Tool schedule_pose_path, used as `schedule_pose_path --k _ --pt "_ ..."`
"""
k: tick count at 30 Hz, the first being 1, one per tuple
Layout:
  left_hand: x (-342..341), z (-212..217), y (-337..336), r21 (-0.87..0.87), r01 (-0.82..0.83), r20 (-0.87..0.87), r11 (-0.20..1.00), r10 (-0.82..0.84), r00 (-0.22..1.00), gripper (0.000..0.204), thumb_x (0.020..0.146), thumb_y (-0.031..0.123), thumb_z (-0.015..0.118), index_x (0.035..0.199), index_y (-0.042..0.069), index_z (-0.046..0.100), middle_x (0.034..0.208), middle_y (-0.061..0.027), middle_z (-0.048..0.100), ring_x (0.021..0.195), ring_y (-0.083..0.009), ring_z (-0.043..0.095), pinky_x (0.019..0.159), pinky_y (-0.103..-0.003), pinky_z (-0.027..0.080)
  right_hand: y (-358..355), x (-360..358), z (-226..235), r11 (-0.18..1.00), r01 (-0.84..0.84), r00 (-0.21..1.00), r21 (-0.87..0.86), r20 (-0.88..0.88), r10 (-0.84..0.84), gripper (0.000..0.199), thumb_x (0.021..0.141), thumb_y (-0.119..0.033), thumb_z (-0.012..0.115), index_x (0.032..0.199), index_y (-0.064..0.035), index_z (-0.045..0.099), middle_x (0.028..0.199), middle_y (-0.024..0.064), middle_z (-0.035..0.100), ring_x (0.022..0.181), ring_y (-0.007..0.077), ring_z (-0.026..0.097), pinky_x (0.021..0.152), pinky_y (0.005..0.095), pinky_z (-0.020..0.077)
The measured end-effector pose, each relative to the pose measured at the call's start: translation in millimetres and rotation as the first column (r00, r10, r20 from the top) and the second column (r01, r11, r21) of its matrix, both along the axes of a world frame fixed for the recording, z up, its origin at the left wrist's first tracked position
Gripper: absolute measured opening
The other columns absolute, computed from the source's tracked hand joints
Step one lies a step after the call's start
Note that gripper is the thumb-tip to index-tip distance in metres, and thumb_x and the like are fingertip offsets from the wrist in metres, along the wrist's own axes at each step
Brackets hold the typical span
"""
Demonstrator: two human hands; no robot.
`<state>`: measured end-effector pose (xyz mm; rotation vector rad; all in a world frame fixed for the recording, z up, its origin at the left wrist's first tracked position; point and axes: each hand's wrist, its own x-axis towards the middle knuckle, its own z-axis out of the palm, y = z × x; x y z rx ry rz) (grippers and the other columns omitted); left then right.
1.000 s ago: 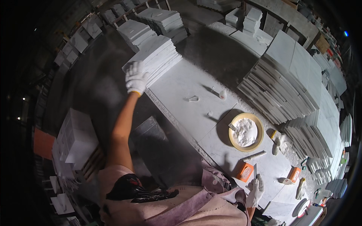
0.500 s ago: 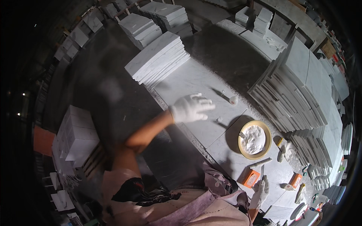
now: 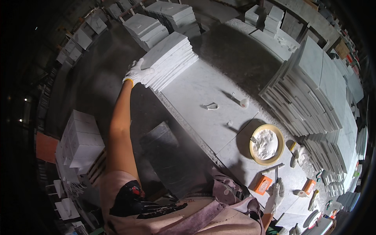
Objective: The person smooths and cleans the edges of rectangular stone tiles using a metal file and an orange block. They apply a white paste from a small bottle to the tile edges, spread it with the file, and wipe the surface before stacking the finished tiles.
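Slabs [image 3: 168, 58] in a pale stack are being carried by the far left end of the bench [image 3: 192, 92], and their left edge is being touched by the white-gloved left hand [image 3: 140, 73], its fingers being held spread. At the near right, a thin grey tool [image 3: 277, 172] is being held upright by the gloved right hand [image 3: 276, 194], its exact grip being too small to tell. Just left of that hand, an orange box [image 3: 263, 185] is being supported by the bench. Farther off, white material [image 3: 265, 144] is being held by a round yellow bowl [image 3: 266, 162], beside which, on the right, a glove [image 3: 300, 153] is being borne. Farther right, taller stacks [image 3: 309, 88] are being partly lit.
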<state>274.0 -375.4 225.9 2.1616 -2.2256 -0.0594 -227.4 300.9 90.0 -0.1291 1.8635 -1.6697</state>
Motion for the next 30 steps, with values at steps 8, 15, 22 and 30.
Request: schedule_pose_path --k 8,15,22,30 --pt "-13 8 9 0.097 -0.125 -0.016 0.987 0.127 0.992 0.116 0.074 0.070 0.079 0.168 0.026 0.027 0.163 -0.0138 0.039 0.154 -0.0369 0.034 0.125 -0.049 0.034 -35 -27 13 0.995 -0.057 0.973 0.079 -0.217 0.073 0.040 0.105 -0.013 0.063 0.142 0.0039 0.062 0.096 0.0033 0.066 0.076 0.0087 0.059 0.069 0.0255 0.0515" --pt "-27 8 12 0.067 -0.186 0.067 0.980 0.182 0.981 0.117 0.073 0.070 0.080 0.168 0.030 0.026 0.160 -0.0116 0.040 0.149 -0.0359 0.040 0.122 -0.047 0.038 -77 -44 27 0.975 -0.166 0.919 0.150 -0.335 0.208 0.032 0.107 -0.005 0.056 0.137 0.0026 0.065 0.094 0.0019 0.064 0.073 0.0078 0.057 0.066 0.0243 0.0489" --pt "-32 21 9 0.139 -0.174 0.157 0.975 0.152 0.976 0.123 0.072 0.075 0.078 0.169 0.024 0.022 0.163 -0.0125 0.040 0.150 -0.0376 0.041 0.121 -0.049 0.038 -73 -38 20 0.984 -0.149 0.953 0.099 -0.251 0.170 0.037 0.107 -0.011 0.060 0.140 0.0034 0.063 0.096 0.0019 0.066 0.075 0.0090 0.059 0.067 0.0245 0.0509" --pt "-47 8 -88 0.130 0.162 0.058 0.978 -0.171 0.984 0.103 0.095 0.086 0.033 0.169 0.016 0.023 0.173 -0.0216 0.023 0.159 -0.0425 0.022 0.129 -0.054 0.014 -76 -28 18 0.985 0.150 0.955 0.087 -0.270 -0.121 0.045 0.106 -0.023 0.066 0.146 -0.0020 0.060 0.086 -0.0038 0.059 0.067 0.0032 0.049 0.061 0.0211 0.0467"
